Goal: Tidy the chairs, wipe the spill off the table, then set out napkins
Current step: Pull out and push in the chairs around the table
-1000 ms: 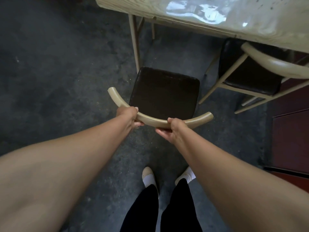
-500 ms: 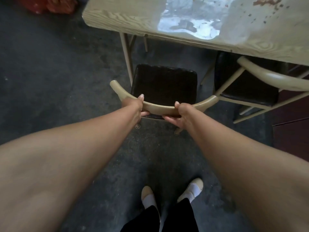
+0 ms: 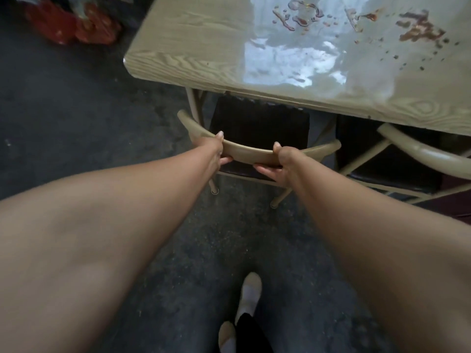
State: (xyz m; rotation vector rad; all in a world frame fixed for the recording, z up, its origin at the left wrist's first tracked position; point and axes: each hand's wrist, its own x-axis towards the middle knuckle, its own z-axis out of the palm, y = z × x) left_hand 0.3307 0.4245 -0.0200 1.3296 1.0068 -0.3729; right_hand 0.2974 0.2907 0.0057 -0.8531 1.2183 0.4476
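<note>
A beige chair with a dark seat [image 3: 257, 123] stands at the near edge of a wood-grain table [image 3: 191, 54], its seat partly under the tabletop. My left hand [image 3: 218, 151] grips the chair's curved backrest [image 3: 251, 151] left of its middle. My right hand [image 3: 279, 165] grips the same rail to the right, thumb over the top and fingers under it. Brown spill stains [image 3: 420, 30] and droplets mark the far right of the tabletop.
A second beige chair [image 3: 407, 149] with a dark seat sits tucked under the table on the right. Red bags [image 3: 74, 26] lie on the dark floor at the far left. My feet [image 3: 248, 296] stand on the floor behind the chair.
The chair has slid forward, its seat now partly under the table edge. Both hands kept their grip on the backrest, and I have stepped closer, bringing the stained tabletop into view.
</note>
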